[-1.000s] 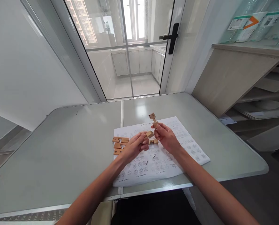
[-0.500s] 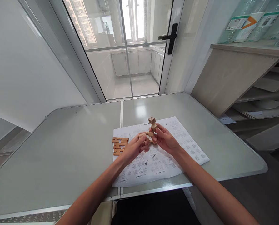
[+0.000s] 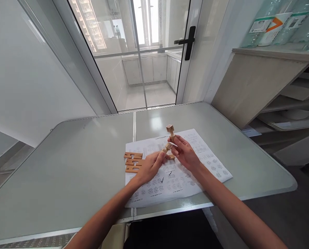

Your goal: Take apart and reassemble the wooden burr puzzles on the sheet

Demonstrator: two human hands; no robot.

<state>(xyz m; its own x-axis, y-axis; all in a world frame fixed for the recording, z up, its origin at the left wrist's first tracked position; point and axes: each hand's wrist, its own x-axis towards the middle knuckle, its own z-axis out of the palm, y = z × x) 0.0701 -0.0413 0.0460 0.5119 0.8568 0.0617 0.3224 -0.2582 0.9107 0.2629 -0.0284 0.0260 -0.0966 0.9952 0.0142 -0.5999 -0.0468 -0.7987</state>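
Note:
My right hand (image 3: pixel 187 154) is closed on a wooden puzzle piece (image 3: pixel 170 129) that stands upright, with a marked cube-shaped head and a narrow neck. My left hand (image 3: pixel 152 165) pinches a second, notched wooden puzzle piece (image 3: pixel 166 149), slanting up toward the right fingers. The two pieces are close together; whether they touch I cannot tell. Beneath the hands, another wooden piece (image 3: pixel 172 157) lies on the printed sheet (image 3: pixel 180 183), partly hidden. Left of my left hand lie three flat slotted wooden pieces (image 3: pixel 129 162) in a stack of rows, some with numbers.
The sheet, covered in small line drawings and pen ticks, rests on a grey-green table (image 3: pixel 92 166). Beyond the far edge is a glazed door (image 3: pixel 141 55) with a black handle (image 3: pixel 189 42). Plastic bottles (image 3: pixel 279 27) stand on a shelf unit (image 3: pixel 263 79) at the right.
The upright piece in my right hand has risen slightly and turned. My left hand has rolled over, and its piece now slants upward instead of lying nearly level.

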